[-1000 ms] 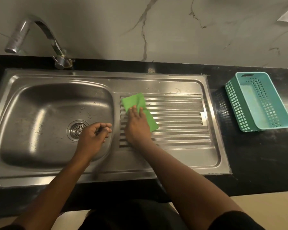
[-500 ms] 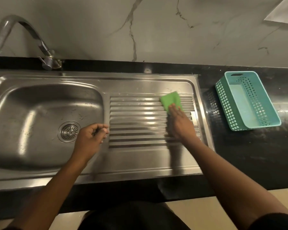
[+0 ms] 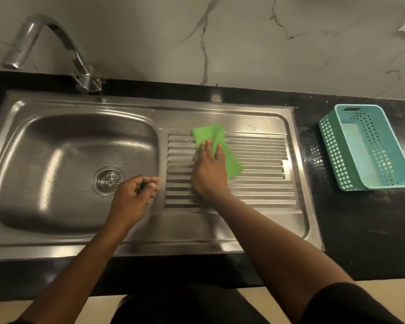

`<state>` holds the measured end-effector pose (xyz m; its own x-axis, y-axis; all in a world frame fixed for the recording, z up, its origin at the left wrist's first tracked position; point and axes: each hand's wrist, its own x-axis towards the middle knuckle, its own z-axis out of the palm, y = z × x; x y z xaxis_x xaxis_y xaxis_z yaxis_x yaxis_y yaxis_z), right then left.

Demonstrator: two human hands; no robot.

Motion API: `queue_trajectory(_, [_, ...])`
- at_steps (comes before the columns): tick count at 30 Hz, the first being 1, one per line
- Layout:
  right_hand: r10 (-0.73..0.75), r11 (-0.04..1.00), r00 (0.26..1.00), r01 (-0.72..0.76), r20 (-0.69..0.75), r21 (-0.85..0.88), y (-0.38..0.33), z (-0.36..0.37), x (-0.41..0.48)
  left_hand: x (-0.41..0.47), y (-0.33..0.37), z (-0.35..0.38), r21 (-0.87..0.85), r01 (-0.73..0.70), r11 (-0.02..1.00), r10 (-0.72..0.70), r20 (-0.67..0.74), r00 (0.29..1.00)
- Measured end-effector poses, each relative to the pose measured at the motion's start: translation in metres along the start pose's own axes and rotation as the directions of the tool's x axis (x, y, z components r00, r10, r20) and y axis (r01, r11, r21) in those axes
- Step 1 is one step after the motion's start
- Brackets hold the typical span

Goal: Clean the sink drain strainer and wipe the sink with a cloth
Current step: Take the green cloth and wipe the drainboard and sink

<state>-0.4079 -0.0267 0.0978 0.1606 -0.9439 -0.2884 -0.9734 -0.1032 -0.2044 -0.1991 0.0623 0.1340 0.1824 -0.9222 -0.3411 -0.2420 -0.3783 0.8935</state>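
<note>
Steel sink (image 3: 136, 244) drainboard | right hand (image 3: 208, 174) fingers flat, spread on cloth (image 3: 216, 148) | left hand (image 3: 132, 198) curled, empty

Dim, warm light from overhead. Soft glare streaks the sink (image 3: 63, 157) basin left of the left hand (image 3: 136, 195) and the rim below both hands. Hands cast faint shadows on the steel. Both hands are slightly motion-blurred. The wide lens bows the surface (image 3: 351, 230) edges outward.
</note>
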Motion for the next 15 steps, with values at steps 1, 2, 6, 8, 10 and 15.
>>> queue_trajectory(1, [-0.038, 0.999, 0.999, 0.038, 0.02, 0.033, -0.022, -0.001, 0.004, -0.001, -0.001, -0.004, 0.001, 0.009, 1.0, -0.009, -0.007, 1.0])
queue_trajectory(2, [-0.073, 0.995, 0.997, 0.07, 0.037, 0.076, -0.041, -0.002, 0.008, -0.002, -0.001, -0.007, -0.005, 0.016, 1.0, -0.016, -0.014, 1.0])
queue_trajectory(6, [-0.167, 0.982, 0.983, 0.16, 0.076, 0.096, -0.072, -0.007, 0.023, -0.003, -0.004, -0.019, -0.002, 0.023, 1.0, -0.023, -0.066, 0.998])
queue_trajectory(8, [-0.248, 0.968, 0.965, 0.243, 0.087, 0.067, -0.058, -0.011, 0.024, -0.002, -0.004, -0.022, -0.006, 0.023, 1.0, -0.024, -0.072, 0.997])
queue_trajectory(10, [-0.34, 0.94, 0.938, 0.339, 0.061, 0.024, -0.032, -0.017, 0.021, -0.002, -0.003, -0.02, -0.013, 0.027, 1.0, -0.028, -0.061, 0.998])
queue_trajectory(15, [-0.197, 0.98, 0.978, 0.198, -0.061, 0.008, 0.046, -0.026, 0.005, -0.002, 0.002, -0.01, -0.029, 0.032, 0.999, -0.032, -0.021, 0.999])
